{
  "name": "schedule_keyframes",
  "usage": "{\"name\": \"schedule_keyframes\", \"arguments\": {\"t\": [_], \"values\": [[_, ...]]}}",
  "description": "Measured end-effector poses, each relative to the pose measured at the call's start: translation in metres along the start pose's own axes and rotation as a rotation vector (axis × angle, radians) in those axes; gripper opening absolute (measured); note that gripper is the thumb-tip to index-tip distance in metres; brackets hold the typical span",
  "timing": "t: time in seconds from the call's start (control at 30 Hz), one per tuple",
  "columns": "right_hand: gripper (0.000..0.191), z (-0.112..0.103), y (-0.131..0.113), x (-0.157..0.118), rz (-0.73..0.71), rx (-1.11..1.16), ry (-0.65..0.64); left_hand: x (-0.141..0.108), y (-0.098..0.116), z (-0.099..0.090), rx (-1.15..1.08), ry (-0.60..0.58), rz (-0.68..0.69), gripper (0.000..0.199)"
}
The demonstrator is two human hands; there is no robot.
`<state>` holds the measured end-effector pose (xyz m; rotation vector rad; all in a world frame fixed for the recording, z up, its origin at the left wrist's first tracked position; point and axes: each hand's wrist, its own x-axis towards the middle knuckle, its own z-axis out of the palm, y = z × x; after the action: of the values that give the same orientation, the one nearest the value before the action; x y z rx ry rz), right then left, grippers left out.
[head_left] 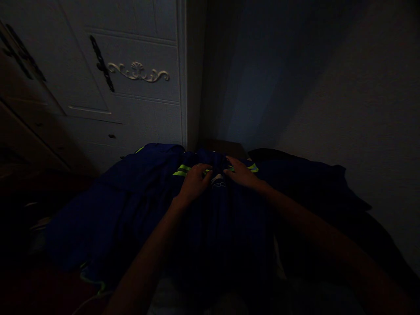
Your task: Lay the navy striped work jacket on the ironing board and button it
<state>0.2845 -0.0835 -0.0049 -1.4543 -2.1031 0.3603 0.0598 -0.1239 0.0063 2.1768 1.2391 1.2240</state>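
Note:
A dark blue garment point(147, 188) lies spread in front of me, with bright yellow-green stripes and a pale printed mark near its middle. My left hand point(197, 178) is on the cloth beside the left stripes, its fingers bent and closed on the fabric. To the right of the printed mark, my right hand point(242, 173) grips the cloth between thumb and fingers near another yellow-green stripe. Gathered fabric runs down between the two hands. Deep shadow hides the fingertips and the lower part of the garment.
A white cabinet point(147, 118) with dark handles and a carved ornament point(138, 72) stands at the back left. On the right rises a plain wall point(354, 100). More dark cloth point(311, 175) lies along that wall. The floor at lower left is very dark.

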Motion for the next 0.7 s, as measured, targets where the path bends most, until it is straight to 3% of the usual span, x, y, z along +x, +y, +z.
{"name": "schedule_keyframes", "arguments": {"t": [0.17,0.3,0.4,0.53,0.6,0.7], "values": [[0.054,0.000,-0.055,-0.070,-0.123,0.117,-0.087,-0.111,0.049,-0.011,-0.197,0.277,-0.219,0.021],[0.041,-0.005,-0.105,-0.132,-0.098,0.261,-0.153,-0.205,0.062,-0.008,-0.402,0.191,-0.565,0.027],[0.039,0.001,-0.130,-0.182,0.055,0.454,-0.213,-0.263,0.059,0.014,-0.626,0.103,-0.848,0.026],[0.039,0.040,-0.128,-0.246,0.327,0.597,-0.270,-0.314,0.052,0.054,-1.043,0.166,-1.275,0.026],[0.037,0.066,-0.115,-0.272,0.483,0.595,-0.249,-0.328,0.050,0.067,-1.117,0.187,-1.365,0.027],[0.032,0.095,-0.093,-0.301,0.638,0.583,-0.167,-0.339,0.050,0.074,-1.173,0.202,-1.379,0.026]]}}
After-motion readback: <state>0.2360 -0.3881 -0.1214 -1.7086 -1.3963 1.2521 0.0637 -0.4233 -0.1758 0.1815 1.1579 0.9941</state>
